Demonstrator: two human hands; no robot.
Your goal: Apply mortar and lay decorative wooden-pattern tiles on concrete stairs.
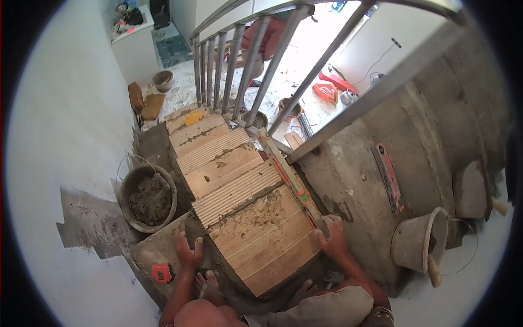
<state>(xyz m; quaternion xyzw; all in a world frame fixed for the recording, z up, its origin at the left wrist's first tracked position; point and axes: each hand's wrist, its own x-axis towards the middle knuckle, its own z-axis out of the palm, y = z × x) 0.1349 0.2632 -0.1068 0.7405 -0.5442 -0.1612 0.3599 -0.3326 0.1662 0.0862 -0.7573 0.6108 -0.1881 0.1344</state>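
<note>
Wood-look tiles (272,234) with mortar smears cover the stair tread nearest me, above a ribbed tile strip (237,193). A long spirit level (289,177) with a red stripe lies along their right edge. My right hand (333,242) is closed at its near end, thumb and fingers on either side. To the left of the tiles, my left hand (188,250) is empty, its fingers stretched out and apart over the rough concrete. A red tape measure (162,273) lies beside it. My bare feet (207,283) are just below the tiles, partly hidden.
A bucket of mortar (148,199) stands at the left wall. Metal railing (259,60) borders the stairs. On the right are a second level (388,177) and a tipped bucket (417,240) with a wooden handle showing. A person (267,38) bends beyond the railing.
</note>
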